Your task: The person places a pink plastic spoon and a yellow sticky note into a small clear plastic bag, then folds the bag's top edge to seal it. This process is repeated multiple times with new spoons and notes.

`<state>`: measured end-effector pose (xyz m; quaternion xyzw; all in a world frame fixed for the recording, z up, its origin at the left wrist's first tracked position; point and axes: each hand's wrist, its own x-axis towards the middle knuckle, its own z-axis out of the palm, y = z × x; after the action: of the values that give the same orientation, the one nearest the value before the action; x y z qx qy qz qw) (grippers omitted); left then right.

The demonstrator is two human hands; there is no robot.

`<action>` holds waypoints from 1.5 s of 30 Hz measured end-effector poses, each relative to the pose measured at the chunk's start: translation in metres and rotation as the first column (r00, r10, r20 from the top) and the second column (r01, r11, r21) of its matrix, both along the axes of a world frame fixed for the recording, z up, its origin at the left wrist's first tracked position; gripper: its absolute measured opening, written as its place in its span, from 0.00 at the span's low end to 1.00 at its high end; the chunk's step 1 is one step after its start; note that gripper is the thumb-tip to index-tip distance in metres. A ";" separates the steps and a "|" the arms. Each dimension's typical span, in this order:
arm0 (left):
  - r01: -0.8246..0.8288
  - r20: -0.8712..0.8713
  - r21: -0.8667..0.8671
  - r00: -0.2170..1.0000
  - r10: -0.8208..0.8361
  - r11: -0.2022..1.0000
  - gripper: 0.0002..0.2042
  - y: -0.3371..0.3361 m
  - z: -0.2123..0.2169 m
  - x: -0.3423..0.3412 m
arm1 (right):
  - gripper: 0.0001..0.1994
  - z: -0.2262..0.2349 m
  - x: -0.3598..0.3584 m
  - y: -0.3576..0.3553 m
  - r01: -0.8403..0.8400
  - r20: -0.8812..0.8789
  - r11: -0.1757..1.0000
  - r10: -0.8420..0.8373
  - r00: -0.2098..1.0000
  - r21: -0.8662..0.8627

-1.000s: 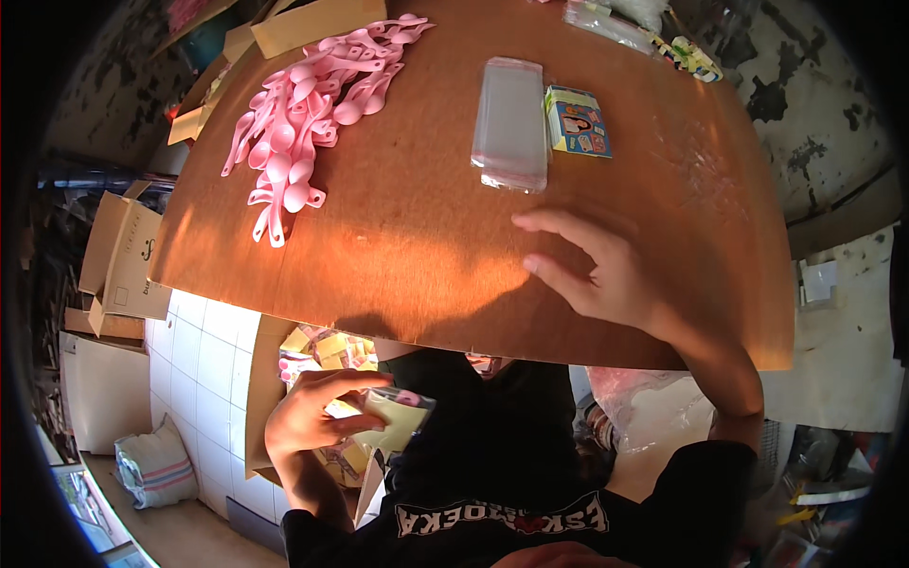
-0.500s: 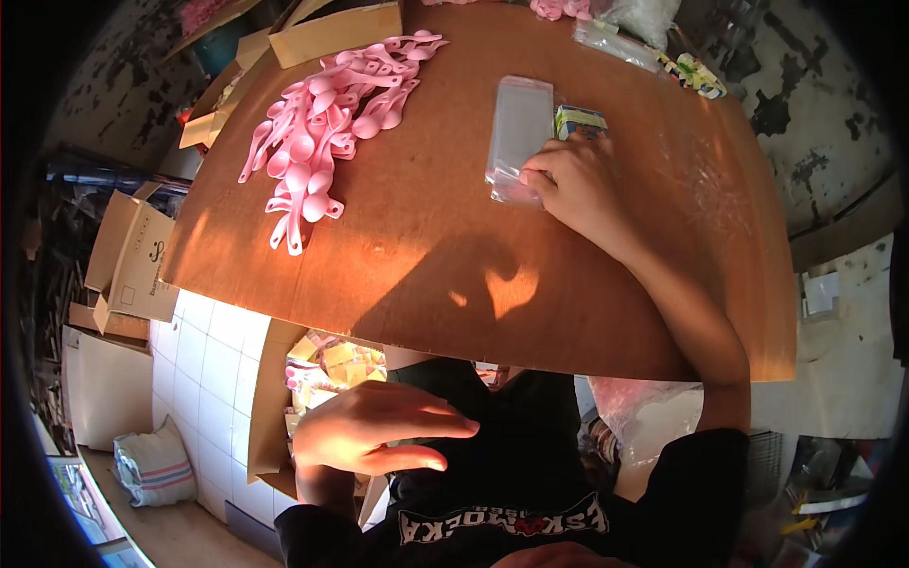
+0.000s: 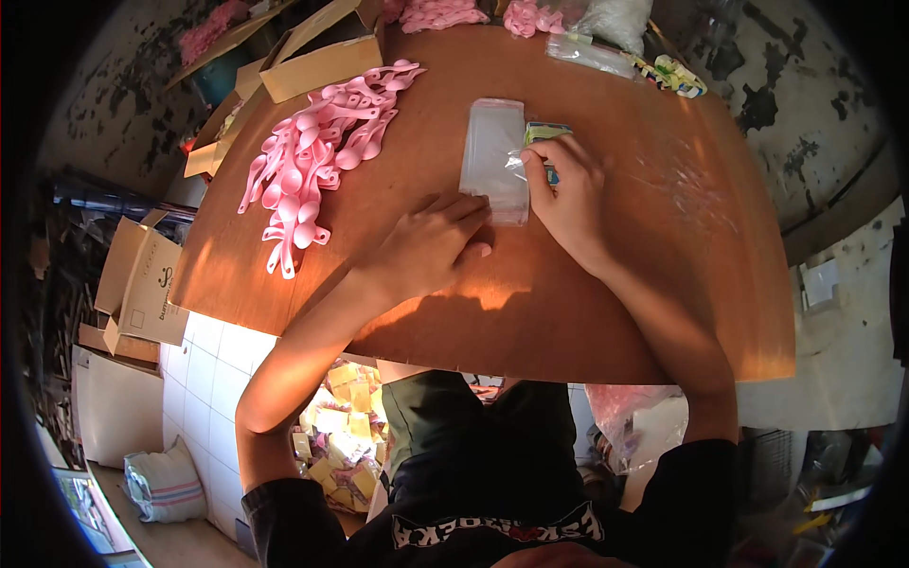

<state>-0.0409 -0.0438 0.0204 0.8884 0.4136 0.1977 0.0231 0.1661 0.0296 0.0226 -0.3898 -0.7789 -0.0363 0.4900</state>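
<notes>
**Clear bags handled at the table**

A stack of clear plastic bags (image 3: pixel 492 156) lies near the middle of the brown table (image 3: pixel 644 312). Its near end is pressed by the left hand (image 3: pixel 431 248), fingers flat and loosely spread. At the stack's right edge, a bag is pinched by the right hand (image 3: pixel 566 194), covering a small colourful packet (image 3: pixel 544 133). Pink plastic spoons (image 3: pixel 317 156) are heaped left of the stack.

Round wooden table (image 3: pixel 615 312), white tiled floor (image 3: pixel 213 360), peeling dark wall (image 3: pixel 776 85), warm sunlight.
</notes>
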 end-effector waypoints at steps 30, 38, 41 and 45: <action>0.290 0.794 -0.607 0.253 0.553 0.739 0.10 0.024 0.028 -0.016 | 0.06 0.038 0.069 -0.009 -0.036 0.025 0.999 0.037 0.999 -0.023; 0.418 0.794 -0.553 0.527 0.304 0.721 0.13 0.011 0.016 0.002 | 0.09 0.039 0.041 -0.040 -0.343 -0.543 0.932 0.229 0.808 -0.117; 0.359 0.766 -0.571 0.555 0.323 0.738 0.11 0.006 0.021 0.004 | 0.09 0.037 0.041 -0.037 -0.333 -0.348 0.895 0.223 0.911 -0.297; 0.292 0.733 -0.540 0.624 0.271 0.789 0.12 0.006 0.018 0.001 | 0.08 0.037 0.041 -0.041 -0.341 -0.264 0.893 0.267 0.927 -0.293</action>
<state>-0.0396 -0.0374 0.0388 0.6564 0.3964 0.4169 0.4881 0.2072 -0.0119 0.0592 -0.3411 -0.7670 0.2163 0.4986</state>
